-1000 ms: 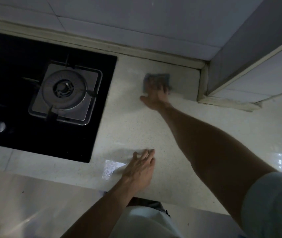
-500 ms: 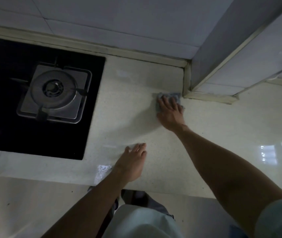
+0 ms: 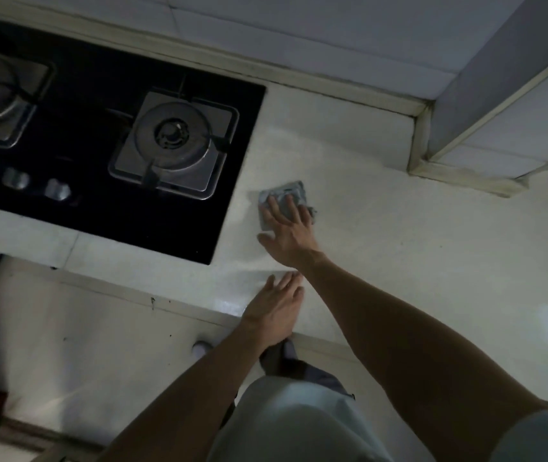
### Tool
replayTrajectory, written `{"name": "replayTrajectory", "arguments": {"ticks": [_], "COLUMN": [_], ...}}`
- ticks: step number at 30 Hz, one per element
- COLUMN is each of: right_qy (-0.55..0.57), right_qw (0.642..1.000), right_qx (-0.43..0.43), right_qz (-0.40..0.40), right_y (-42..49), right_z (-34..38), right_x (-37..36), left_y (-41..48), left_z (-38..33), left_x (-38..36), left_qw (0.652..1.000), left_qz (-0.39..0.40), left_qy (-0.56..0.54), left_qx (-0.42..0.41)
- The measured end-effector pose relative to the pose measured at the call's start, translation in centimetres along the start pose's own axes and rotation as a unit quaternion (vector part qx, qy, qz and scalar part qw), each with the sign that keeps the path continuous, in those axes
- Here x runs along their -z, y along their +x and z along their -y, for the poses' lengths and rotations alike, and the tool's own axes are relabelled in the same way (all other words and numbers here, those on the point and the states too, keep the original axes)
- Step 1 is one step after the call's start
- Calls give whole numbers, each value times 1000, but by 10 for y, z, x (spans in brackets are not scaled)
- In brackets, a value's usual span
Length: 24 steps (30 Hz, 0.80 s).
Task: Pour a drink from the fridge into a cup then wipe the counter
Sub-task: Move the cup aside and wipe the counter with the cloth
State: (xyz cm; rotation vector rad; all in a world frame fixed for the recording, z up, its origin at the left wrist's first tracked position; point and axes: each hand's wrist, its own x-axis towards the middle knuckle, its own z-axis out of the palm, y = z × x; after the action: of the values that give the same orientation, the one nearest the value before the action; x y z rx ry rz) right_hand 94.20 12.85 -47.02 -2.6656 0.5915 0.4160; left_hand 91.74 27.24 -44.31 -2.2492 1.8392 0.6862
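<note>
A grey folded cloth (image 3: 285, 194) lies flat on the pale speckled counter (image 3: 399, 235), just right of the black hob. My right hand (image 3: 289, 233) presses down on the cloth with fingers spread over it. My left hand (image 3: 274, 311) rests flat on the counter's front edge, fingers together, holding nothing. No cup or drink is in view.
A black glass gas hob (image 3: 99, 135) with two burners and two knobs fills the left of the counter. A tiled wall runs along the back, and a tiled column (image 3: 499, 121) juts onto the counter at the right. The floor shows below the counter's edge.
My right hand has dragged the cloth from the back corner by the column toward the hob and nearer to me. The view has shifted right, so more of the hob shows.
</note>
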Motion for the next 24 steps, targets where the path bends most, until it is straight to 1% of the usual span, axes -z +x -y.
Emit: {"name": "replayTrajectory", "arguments": {"ticks": [3,7,10,13,14,16,18,21,24], "right_qy": [-22,-20,-8,28,37,51,64,59,59], "right_qw": [999,999,1000,996,992,984,980,984,987], "right_qx": [30,29,-6,-83,-112,-161,-181,-160,-136], "right_qz": [3,-5,-10,-28,-38,-53,-55,-53,-55], "right_y": [-14,-42,-66,-85,-88,-93,-97,-105,-112], "right_z": [6,9,7,18,27,49,77,118,153], "right_x": [-12,-27,-34,-46,-51,-64,-78,-96,-109], "left_y": [-16,-29,-47,-68,-77,-95,-116,-135,-135], "left_z": [-1,9,26,52,63,83,101,123,137], "left_x": [-10,-23,-30,-45,-51,-64,-69,-74,-83], "left_qw": [1000,999,997,989,989,994,996,993,993], "left_qz": [-18,-36,-54,-127,-126,-104,-86,-100,-106], "left_qy": [-9,-11,-10,-15,-19,13,22,0,-13], "left_qx": [-7,-36,-58,-80,-70,-23,31,70,59]}}
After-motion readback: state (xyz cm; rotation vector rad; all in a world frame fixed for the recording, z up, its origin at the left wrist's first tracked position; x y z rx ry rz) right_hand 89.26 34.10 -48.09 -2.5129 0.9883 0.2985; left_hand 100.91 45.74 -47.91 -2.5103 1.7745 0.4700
